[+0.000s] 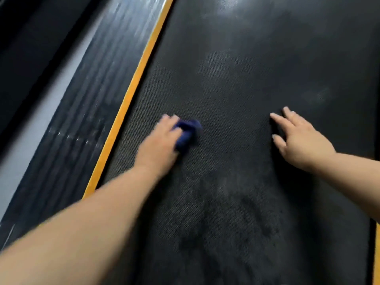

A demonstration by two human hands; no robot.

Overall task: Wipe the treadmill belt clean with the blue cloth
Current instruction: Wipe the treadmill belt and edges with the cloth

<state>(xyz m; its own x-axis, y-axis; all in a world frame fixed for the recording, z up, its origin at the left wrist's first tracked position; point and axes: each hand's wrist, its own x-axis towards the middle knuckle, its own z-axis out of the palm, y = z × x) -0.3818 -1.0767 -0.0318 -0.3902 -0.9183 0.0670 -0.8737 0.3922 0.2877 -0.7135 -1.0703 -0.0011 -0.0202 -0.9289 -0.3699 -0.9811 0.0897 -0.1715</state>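
Forearms fill the bottom of the frame — my left hand (162, 138) bunches the blue cloth (188, 133) mid-frame on the belt (236, 68); my right hand (296, 138) has its fingers spread, empty. Long overlapping strokes toward the yellow strip (131, 93) — pale smudges remain at upper right.

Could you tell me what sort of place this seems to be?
Probably a gym or home workout space: a dark textured treadmill belt, an orange edge stripe and a ribbed side rail. Nothing else of the room shows.
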